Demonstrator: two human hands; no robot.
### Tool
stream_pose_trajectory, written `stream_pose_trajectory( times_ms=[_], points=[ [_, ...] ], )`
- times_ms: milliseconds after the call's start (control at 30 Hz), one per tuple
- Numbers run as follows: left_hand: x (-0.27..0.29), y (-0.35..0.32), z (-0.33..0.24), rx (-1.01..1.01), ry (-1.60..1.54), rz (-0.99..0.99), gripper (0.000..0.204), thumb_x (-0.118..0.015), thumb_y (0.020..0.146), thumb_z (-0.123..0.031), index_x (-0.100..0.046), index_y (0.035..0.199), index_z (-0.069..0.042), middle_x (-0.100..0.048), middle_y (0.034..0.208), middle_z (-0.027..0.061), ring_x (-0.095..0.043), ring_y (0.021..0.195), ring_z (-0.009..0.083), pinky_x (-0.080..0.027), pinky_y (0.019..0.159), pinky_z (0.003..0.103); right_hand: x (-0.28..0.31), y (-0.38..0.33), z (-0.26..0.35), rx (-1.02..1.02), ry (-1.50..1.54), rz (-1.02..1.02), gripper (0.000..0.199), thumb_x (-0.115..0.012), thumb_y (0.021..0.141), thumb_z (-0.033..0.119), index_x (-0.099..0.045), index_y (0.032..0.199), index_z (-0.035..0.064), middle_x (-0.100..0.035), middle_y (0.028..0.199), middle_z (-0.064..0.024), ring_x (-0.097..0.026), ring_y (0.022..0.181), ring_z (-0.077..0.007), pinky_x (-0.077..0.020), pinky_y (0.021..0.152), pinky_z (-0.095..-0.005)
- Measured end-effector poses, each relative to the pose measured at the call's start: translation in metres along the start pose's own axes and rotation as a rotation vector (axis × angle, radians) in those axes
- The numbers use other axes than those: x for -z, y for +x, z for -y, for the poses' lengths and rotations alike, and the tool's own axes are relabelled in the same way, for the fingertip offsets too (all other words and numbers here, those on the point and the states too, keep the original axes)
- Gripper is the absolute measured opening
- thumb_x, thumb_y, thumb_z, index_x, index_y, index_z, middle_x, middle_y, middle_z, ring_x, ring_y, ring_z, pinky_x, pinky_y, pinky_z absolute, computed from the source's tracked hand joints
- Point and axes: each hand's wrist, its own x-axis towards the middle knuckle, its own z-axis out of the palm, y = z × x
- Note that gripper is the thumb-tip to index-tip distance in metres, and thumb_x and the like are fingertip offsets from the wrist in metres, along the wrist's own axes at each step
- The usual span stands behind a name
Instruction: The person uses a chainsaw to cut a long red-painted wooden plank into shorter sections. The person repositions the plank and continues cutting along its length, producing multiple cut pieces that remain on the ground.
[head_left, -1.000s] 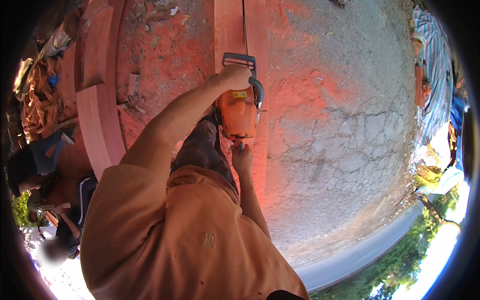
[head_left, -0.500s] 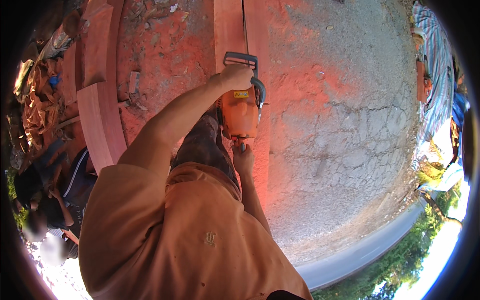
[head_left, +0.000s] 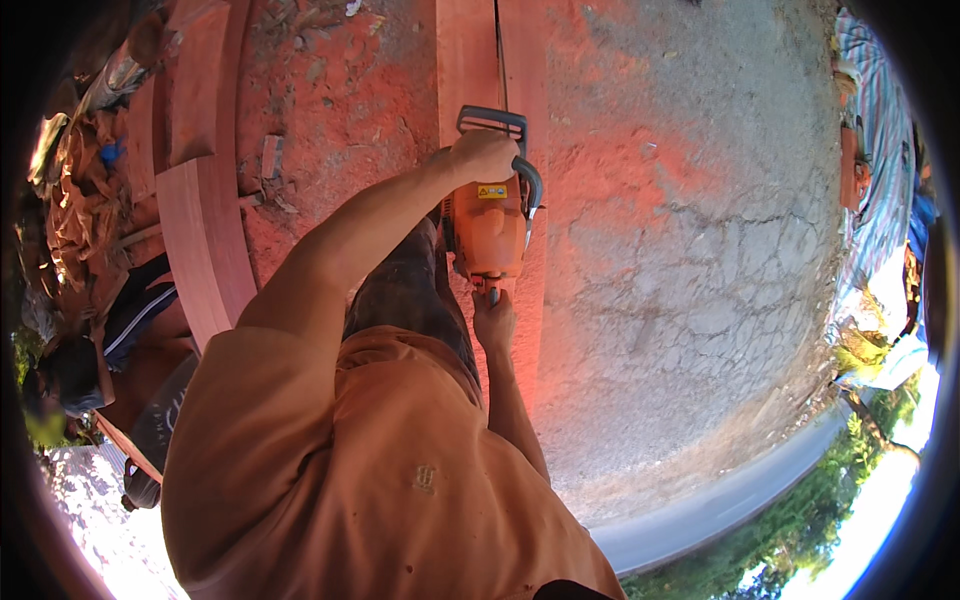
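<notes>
An orange chainsaw [head_left: 492, 236] is held out in front of me, its dark bar pointing away along a long reddish wooden plank [head_left: 464, 60]. My left hand [head_left: 484, 157] is closed round the dark front handle, just behind the black hand guard [head_left: 497, 118]. At the saw's near end, my right hand [head_left: 494, 320] is wrapped round the rear handle; the fingers on the trigger side are partly hidden. The thin bar lies along a dark line in the plank, and its far end runs out of the picture's top.
Red sawdust [head_left: 640, 165] coats the cracked ground round the plank. To the left lie thick sawn boards [head_left: 205, 240] and crumpled brown sheeting [head_left: 75, 215]. Another person [head_left: 150, 325] bends at the lower left. A striped tarp [head_left: 872, 140] runs along the right, with a road [head_left: 700, 525] behind.
The saw, both hands and the plank appear slightly further right in the picture. At the lower left the other person has shifted, and a board-like piece now shows there.
</notes>
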Motion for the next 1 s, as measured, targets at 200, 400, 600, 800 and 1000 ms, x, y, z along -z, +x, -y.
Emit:
stream_pose_trajectory(
  times_ms=[200,400,600,800,1000],
  points=[
    [-0.003,0.007,0.015,-0.003,0.0,0.0,0.016,-0.067,0.074,-0.018,-0.074,0.081,-0.005,-0.071,0.084,0.0185,-0.07,0.08,0.0358,-0.055,0.072,0.047,-0.008,0.014,0.003,0.029,0.026,-0.027,0.042,-0.069,0.087,0.035,-0.059,0.097,-0.0042,-0.066,0.084,-0.0318,-0.064,0.085,-0.0511,-0.049,0.07,-0.0559],
    [0.02,0.033,0.036,0.028,0.007,-0.013,0.017,-0.066,0.076,-0.019,-0.074,0.083,-0.007,-0.072,0.086,0.018,-0.07,0.084,0.0355,-0.055,0.075,0.047,-0.007,0.041,0.032,-0.01,0.014,0.021,0.04,-0.071,0.086,0.034,-0.06,0.094,-0.0034,-0.066,0.085,-0.0279,-0.065,0.087,-0.0482,-0.0489,0.071,-0.0535],
    [0.035,0.051,0.048,-0.011,0.063,-0.007,0.02,-0.067,0.076,-0.021,-0.075,0.085,-0.004,-0.072,0.097,0.0184,-0.07,0.095,0.0334,-0.055,0.083,0.044,-0.005,0.057,0.055,0.019,-0.006,-0.012,0.039,-0.071,0.086,0.033,-0.06,0.093,-0.0035,-0.066,0.086,-0.0279,-0.064,0.086,-0.0491,-0.049,0.072,-0.0541],
    [0.026,0.045,0.041,-0.094,0.076,-0.017,0.018,-0.067,0.076,-0.019,-0.075,0.085,-0.006,-0.072,0.087,0.0183,-0.07,0.083,0.0348,-0.055,0.075,0.047,-0.003,0.044,0.045,0.002,0.019,-0.001,0.041,-0.072,0.086,0.032,-0.06,0.095,-0.0055,-0.066,0.087,-0.0303,-0.064,0.088,-0.0496,-0.0489,0.072,-0.0543],
    [0.01,0.018,0.023,-0.038,0.052,0.038,0.018,-0.068,0.077,-0.02,-0.075,0.086,-0.005,-0.072,0.084,0.0182,-0.07,0.081,0.0343,-0.055,0.075,0.046,0.004,0.013,0.03,-0.038,0.037,0.007,0.041,-0.072,0.086,0.032,-0.06,0.097,-0.0052,-0.066,0.087,-0.0303,-0.065,0.088,-0.049,-0.049,0.07,-0.0542]
  ],
)
